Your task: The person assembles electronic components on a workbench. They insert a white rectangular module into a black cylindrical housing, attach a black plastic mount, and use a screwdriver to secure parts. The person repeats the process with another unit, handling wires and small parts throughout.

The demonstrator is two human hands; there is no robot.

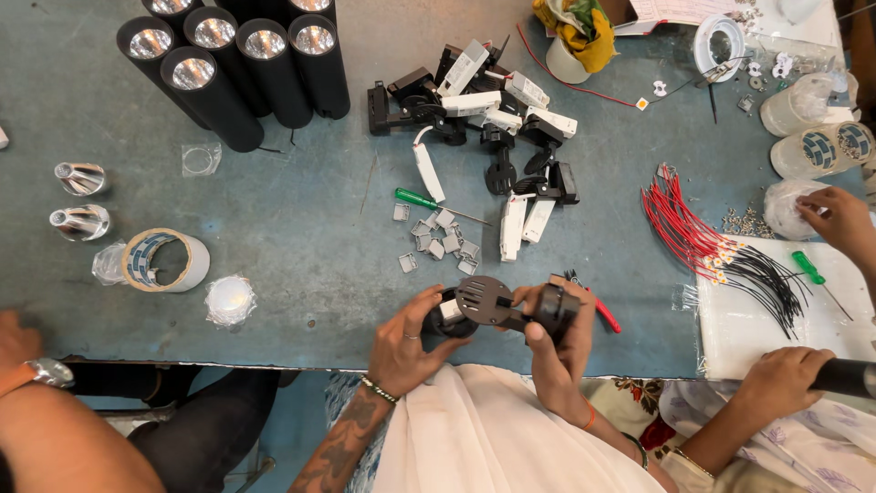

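My left hand and my right hand hold a black lamp bracket assembly together, just above the near edge of the blue-grey table. The left fingers grip its round perforated disc end and the right fingers close on its dark boxy end. Just beyond my hands lie several small grey square pieces and a green-handled screwdriver. A red-handled tool lies beside my right hand.
A pile of black and white lamp parts lies at the centre back, with black cylindrical lamp housings at the back left. Tape roll and silver reflectors sit left. Red and black wires lie right, by another person's hands. A third person's arm is at the left edge.
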